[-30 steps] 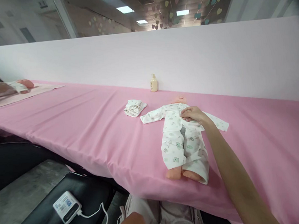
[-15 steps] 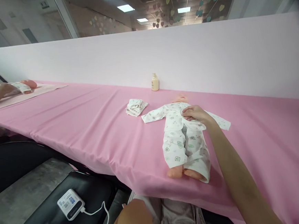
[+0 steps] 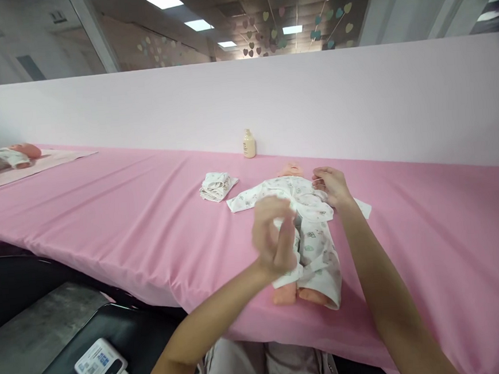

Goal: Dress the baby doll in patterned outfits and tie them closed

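Note:
A baby doll lies on its back in a white printed shirt (image 3: 271, 191) and matching trousers (image 3: 317, 245); its bare feet (image 3: 285, 293) point toward me. My right hand (image 3: 331, 186) is at the side of the shirt's chest, fingers pinched on its edge, where a thin pale strand shows. My left hand (image 3: 273, 234) is in the air over the trousers, fingers curled and smeared by motion; whether it holds anything is not visible. Part of the shirt and one trouser leg are hidden behind it.
A folded printed cloth (image 3: 218, 186) lies left of the doll. A cream bottle (image 3: 249, 144) stands by the white wall (image 3: 161, 110). Another doll (image 3: 11, 157) lies far left on the pink-covered table (image 3: 139, 218). A white device with a cable (image 3: 100, 367) rests on a black chair (image 3: 43, 373).
My left hand has risen from near my lap to above the doll's trousers. My right hand has shifted from the middle of the shirt toward its right side. The view has turned slightly right.

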Motion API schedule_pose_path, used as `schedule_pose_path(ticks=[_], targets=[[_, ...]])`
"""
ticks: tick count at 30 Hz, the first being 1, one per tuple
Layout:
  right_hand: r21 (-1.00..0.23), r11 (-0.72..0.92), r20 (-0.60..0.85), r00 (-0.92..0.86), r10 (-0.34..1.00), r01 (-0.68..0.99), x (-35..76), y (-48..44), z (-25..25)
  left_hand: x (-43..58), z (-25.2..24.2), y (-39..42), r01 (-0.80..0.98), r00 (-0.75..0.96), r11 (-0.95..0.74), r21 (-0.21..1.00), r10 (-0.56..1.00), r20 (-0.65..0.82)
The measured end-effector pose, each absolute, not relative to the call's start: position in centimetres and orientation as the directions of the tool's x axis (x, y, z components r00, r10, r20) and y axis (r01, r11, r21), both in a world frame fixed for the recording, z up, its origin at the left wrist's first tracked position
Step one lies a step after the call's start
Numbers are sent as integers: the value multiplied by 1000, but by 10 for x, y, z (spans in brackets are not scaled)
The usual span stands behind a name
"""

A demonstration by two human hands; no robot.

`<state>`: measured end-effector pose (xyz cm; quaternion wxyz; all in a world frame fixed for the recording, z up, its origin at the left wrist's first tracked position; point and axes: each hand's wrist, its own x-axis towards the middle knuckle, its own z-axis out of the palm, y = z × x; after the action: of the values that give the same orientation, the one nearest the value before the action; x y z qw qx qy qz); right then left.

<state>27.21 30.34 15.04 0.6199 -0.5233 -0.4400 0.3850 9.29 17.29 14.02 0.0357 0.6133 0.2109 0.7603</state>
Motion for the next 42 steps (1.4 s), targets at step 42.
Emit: schedule_pose_path(ticks=[42], targets=[[-590,177,554,236,799,788,231,365,97,145,97,364,639,-121,-248,728,902,414]])
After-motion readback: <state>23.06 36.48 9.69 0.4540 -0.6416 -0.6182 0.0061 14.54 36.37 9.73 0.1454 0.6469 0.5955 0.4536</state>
